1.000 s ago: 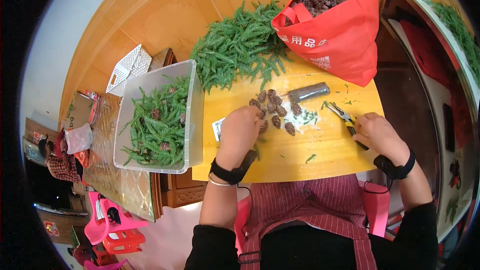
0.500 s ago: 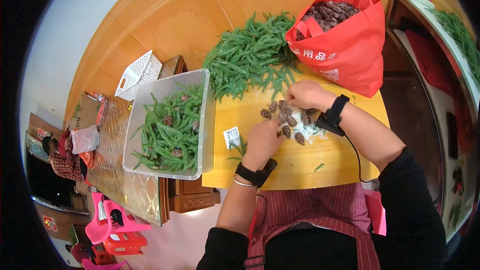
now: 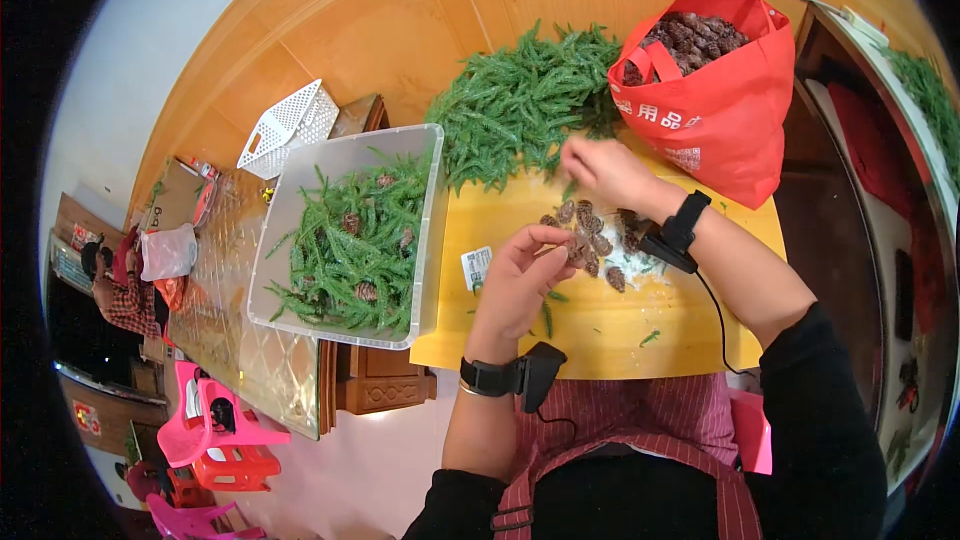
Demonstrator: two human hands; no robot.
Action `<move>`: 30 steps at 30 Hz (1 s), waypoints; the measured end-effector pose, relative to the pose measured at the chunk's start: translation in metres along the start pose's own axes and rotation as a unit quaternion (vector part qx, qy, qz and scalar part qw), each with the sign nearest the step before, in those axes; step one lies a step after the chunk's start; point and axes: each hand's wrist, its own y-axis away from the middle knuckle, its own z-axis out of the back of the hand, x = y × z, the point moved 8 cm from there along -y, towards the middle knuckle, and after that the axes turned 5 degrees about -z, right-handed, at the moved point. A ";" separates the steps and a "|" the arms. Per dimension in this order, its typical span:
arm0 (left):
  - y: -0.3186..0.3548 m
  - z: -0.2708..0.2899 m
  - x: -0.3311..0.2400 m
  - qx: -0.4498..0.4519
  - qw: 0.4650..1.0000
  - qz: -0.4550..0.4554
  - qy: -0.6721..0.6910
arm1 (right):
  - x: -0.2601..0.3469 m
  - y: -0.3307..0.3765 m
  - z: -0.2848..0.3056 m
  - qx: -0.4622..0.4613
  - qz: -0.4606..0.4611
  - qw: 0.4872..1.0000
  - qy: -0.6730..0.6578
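Over the yellow table my left hand [image 3: 522, 275] pinches a brown pine cone [image 3: 579, 253] between thumb and fingertips, palm partly turned up. Several loose pine cones [image 3: 592, 223] lie just beyond it, around a patch of white powder [image 3: 645, 270]. My right hand [image 3: 612, 176] is at the near edge of a heap of green artificial pine sprigs [image 3: 525, 105]. Its fingers are bent and smeared by motion, and a bit of green shows beneath them; whether they grip it is unclear. Both wrists wear black straps with small devices.
A clear plastic bin [image 3: 430, 240] of green sprigs and some cones stands at left. At the back right stands a red bag [image 3: 715, 130] full of pine cones. A white label [image 3: 476, 267] lies on the yellow table [image 3: 690, 335]. Further left are a white basket [image 3: 290, 128] and pink chairs [image 3: 190, 420].
My left hand has drawn back from the cones and turned palm-up with a pine cone in its fingertips. My right hand has left the cones and moved up to the sprig heap.
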 end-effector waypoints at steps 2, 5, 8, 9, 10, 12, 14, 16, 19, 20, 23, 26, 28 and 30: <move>0.003 -0.001 -0.003 -0.007 0.999 -0.012 0.042 | 0.024 0.001 0.023 -0.040 -0.028 0.986 -0.161; 0.010 -0.009 -0.012 -0.007 0.994 -0.054 0.091 | 0.062 0.023 0.062 -0.104 -0.014 0.927 -0.361; 0.008 -0.025 -0.014 -0.004 0.988 -0.100 0.116 | 0.079 0.064 0.089 -0.140 -0.046 0.865 -0.479; 0.007 -0.032 -0.016 -0.012 0.985 -0.108 0.133 | 0.079 0.077 0.088 -0.139 -0.084 0.850 -0.501; 0.007 -0.041 -0.021 -0.019 0.982 -0.117 0.144 | 0.084 0.088 0.089 -0.130 -0.069 0.847 -0.512; 0.005 -0.053 -0.020 0.001 0.982 -0.116 0.147 | 0.086 0.104 0.084 -0.109 -0.061 0.841 -0.526; 0.004 -0.062 -0.020 0.021 0.982 -0.114 0.148 | 0.087 0.114 0.077 -0.104 -0.061 0.830 -0.544; 0.003 -0.071 -0.024 0.034 0.981 -0.132 0.137 | 0.087 0.117 0.075 -0.115 -0.047 0.809 -0.575; 0.003 -0.073 -0.025 0.031 0.979 -0.156 0.131 | 0.078 0.120 0.072 -0.131 -0.061 0.812 -0.566; 0.004 -0.073 -0.025 0.031 0.979 -0.157 0.129 | 0.078 0.120 0.071 -0.130 -0.060 0.811 -0.567; 0.005 -0.070 -0.023 0.015 0.978 -0.171 0.116 | 0.076 0.121 0.068 -0.123 -0.052 0.820 -0.557; 0.005 -0.072 -0.023 0.030 0.978 -0.179 0.101 | 0.074 0.122 0.070 -0.135 -0.050 0.831 -0.537; 0.005 -0.074 -0.024 0.030 0.979 -0.170 0.111 | 0.074 0.123 0.070 -0.136 -0.043 0.822 -0.551; 0.004 -0.075 -0.023 0.032 0.979 -0.168 0.114 | 0.071 0.123 0.067 -0.137 -0.051 0.811 -0.566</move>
